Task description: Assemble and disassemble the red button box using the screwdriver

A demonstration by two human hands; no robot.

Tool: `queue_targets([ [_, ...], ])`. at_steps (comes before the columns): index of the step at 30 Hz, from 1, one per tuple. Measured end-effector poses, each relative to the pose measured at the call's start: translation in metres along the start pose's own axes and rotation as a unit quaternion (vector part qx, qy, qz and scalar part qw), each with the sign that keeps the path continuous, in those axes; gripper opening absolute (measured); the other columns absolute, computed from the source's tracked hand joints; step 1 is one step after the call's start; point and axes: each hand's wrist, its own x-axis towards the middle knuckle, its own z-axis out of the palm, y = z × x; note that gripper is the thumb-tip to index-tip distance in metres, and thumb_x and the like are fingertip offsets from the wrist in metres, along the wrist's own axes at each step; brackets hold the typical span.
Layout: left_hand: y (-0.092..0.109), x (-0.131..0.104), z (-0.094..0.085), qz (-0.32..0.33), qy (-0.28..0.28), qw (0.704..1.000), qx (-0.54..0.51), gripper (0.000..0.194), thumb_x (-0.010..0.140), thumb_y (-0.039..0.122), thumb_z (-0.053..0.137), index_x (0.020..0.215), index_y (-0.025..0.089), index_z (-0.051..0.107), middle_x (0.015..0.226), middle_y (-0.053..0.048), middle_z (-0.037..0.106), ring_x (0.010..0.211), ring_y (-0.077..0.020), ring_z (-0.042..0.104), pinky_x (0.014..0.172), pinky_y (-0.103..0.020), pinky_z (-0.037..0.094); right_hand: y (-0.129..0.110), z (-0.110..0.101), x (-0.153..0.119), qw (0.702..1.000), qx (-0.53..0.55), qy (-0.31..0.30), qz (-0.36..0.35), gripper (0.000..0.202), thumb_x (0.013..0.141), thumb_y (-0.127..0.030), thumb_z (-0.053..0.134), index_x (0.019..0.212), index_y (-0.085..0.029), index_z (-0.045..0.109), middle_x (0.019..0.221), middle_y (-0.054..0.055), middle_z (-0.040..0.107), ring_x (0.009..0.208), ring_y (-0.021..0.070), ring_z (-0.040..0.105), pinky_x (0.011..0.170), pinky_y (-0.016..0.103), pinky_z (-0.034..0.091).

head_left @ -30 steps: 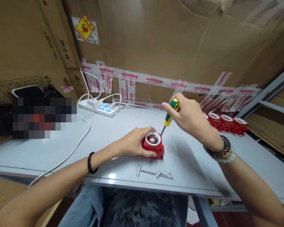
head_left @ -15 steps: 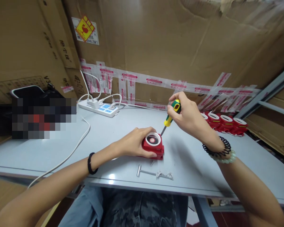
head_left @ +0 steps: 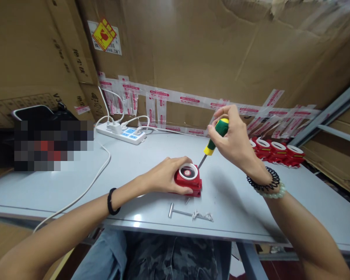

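Note:
A red block-shaped device [head_left: 196, 188] with a white ring and a dark round face on top rests on the grey table. My left hand [head_left: 169, 175] is wrapped round its left side, thumb along the front. In my right hand [head_left: 231, 136] is a green and yellow screwdriver [head_left: 212, 144], tilted, its tip at the back right corner of the device. A metal T-shaped tool [head_left: 182, 212] with white shreds near its end lies in front of the device, and a small screw [head_left: 188, 201] is between them.
Several red devices [head_left: 278, 151] stand in a row at the right. A white power strip [head_left: 121, 133] with plugs and cables sits at the back left, near a black bag [head_left: 65, 116]. Large cardboard [head_left: 186, 50] rises behind the table.
My right hand has tipped and turned the screwdriver, and its handle now sits slightly higher and further right. My left hand and the red device have stayed where they were.

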Motion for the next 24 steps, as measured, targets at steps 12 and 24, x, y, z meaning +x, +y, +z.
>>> queue_targets([
  [12,-0.002,-0.002,0.002,0.004,0.002,1.0,0.008,0.059,0.065,0.05,0.073,0.112,0.022,0.051,0.099,-0.004,0.065,0.086,-0.0225,0.062,0.075,-0.031,0.046,0.028,0.006,-0.005,0.905,-0.067,-0.416,0.064,0.03,0.069,-0.038,0.064,0.088,-0.015,0.068,0.058,0.0,0.059,0.05,0.0115,0.051,0.05,0.024,0.037],
  [24,0.0,-0.001,0.001,0.004,-0.003,1.0,0.008,0.054,0.066,0.05,0.072,0.107,0.022,0.051,0.097,-0.003,0.064,0.085,-0.0219,0.061,0.075,-0.03,0.044,0.041,0.019,-0.02,0.901,-0.056,-0.428,-0.044,0.023,0.077,-0.033,0.057,0.088,-0.018,0.071,0.083,0.006,0.067,0.076,0.0166,0.056,0.066,0.026,0.041],
])
